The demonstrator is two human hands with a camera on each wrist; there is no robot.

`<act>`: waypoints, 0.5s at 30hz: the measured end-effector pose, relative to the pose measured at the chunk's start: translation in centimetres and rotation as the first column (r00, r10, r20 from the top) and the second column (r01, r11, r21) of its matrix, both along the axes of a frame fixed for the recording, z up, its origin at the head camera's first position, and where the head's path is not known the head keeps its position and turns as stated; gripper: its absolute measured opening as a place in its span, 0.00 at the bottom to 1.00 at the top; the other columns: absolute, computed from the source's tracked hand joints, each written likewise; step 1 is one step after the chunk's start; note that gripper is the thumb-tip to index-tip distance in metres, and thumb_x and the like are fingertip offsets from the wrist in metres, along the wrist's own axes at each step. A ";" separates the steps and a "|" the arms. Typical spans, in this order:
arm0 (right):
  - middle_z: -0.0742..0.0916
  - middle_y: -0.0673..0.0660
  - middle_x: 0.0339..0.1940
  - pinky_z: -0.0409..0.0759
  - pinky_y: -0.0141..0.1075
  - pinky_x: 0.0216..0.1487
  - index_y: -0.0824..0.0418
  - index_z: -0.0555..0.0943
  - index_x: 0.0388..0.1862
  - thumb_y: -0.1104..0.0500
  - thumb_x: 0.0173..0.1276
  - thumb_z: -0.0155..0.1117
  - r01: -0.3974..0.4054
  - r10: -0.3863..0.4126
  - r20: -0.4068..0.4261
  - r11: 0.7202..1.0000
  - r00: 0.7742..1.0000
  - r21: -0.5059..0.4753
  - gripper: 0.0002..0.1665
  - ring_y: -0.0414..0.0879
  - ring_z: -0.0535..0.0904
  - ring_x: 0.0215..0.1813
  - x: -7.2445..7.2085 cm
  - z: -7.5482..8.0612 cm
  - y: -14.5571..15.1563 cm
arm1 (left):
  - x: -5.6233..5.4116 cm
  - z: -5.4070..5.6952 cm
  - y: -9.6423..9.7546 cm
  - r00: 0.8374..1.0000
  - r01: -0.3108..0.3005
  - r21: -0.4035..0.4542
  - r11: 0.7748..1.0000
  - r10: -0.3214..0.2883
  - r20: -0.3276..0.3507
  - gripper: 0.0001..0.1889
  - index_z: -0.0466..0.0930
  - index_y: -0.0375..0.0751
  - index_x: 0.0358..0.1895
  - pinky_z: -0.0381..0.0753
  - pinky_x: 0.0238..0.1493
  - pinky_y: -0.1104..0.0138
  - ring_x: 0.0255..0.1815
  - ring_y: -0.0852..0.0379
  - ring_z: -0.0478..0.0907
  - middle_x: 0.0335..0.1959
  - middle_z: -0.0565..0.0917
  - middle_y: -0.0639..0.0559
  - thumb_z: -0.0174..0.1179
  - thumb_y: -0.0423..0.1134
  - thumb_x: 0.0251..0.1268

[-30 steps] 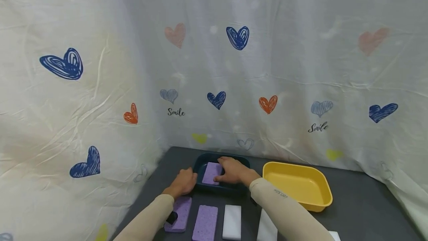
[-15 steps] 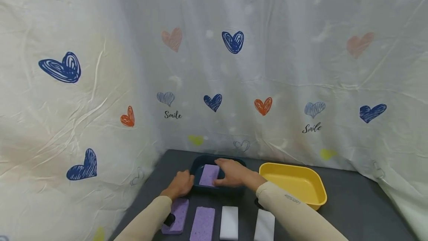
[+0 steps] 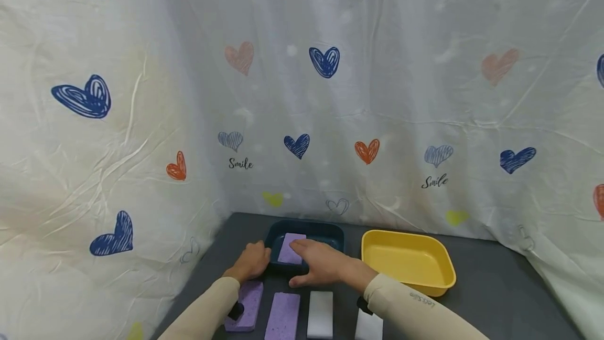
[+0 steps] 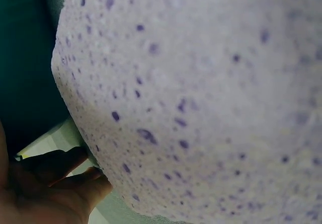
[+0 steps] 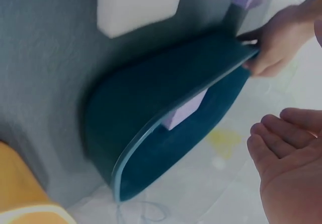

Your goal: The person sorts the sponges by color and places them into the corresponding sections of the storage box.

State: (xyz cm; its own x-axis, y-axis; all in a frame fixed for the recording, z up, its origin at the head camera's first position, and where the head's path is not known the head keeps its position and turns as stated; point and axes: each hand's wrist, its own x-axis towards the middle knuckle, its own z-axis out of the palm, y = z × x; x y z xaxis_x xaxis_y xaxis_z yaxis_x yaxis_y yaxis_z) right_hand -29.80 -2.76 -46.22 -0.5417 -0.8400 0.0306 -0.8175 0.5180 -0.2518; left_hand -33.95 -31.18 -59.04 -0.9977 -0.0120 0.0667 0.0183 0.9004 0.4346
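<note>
My left hand point(image 3: 253, 260) grips the left rim of a dark teal basin point(image 3: 330, 235), as the right wrist view also shows. A purple sponge point(image 3: 288, 248) lies inside the basin, toward its left end. Over the basin's front edge is my right hand point(image 3: 320, 262), fingers extended and holding nothing; in the right wrist view its palm point(image 5: 294, 178) shows, apart from the basin. A pitted purple sponge point(image 4: 191, 93) fills most of the left wrist view, beneath my left wrist.
Two purple sponges, one point(image 3: 282, 316) and another point(image 3: 249, 306) partly under my left forearm, lie in front of the basin. White blocks point(image 3: 321, 315) point(image 3: 369, 326) lie to their right. A yellow basin point(image 3: 408, 258) stands at the right; a heart-printed curtain point(image 3: 391, 77) hangs behind.
My right hand has come away from the sponge in the teal basin, drawing back toward me with fingers straighter. My left hand stays on the rim. The head view has shifted slightly right.
</note>
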 end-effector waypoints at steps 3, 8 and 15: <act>0.75 0.57 0.85 0.71 0.42 0.84 0.62 0.68 0.86 0.34 0.74 0.74 -0.037 0.037 -0.007 0.999 0.999 -0.001 0.54 0.49 0.71 0.85 0.9 -0.1 -0.2 | 0.9 1.4 0.6 1.000 -0.007 0.013 1.000 0.007 0.013 0.19 0.81 0.26 0.45 0.85 0.48 0.40 0.46 0.32 0.87 0.42 0.86 0.31 0.48 0.42 0.82; 0.77 0.57 0.83 0.73 0.38 0.82 0.63 0.69 0.84 0.33 0.73 0.73 -0.122 0.121 -0.065 0.993 0.991 -0.010 0.54 0.46 0.74 0.82 2.5 -0.7 -0.4 | -0.8 -1.2 -0.5 1.000 -0.001 -0.010 1.000 0.001 0.005 0.22 0.81 0.26 0.47 0.85 0.52 0.37 0.50 0.28 0.86 0.45 0.85 0.27 0.47 0.45 0.82; 0.78 0.57 0.82 0.73 0.36 0.81 0.65 0.70 0.83 0.32 0.73 0.72 -0.204 0.204 -0.040 0.979 0.978 -0.005 0.54 0.45 0.74 0.82 4.2 -2.8 -0.9 | -0.7 -1.2 -0.6 1.000 -0.008 -0.024 1.000 0.008 0.005 0.23 0.81 0.26 0.49 0.85 0.54 0.37 0.52 0.27 0.86 0.47 0.86 0.27 0.46 0.46 0.84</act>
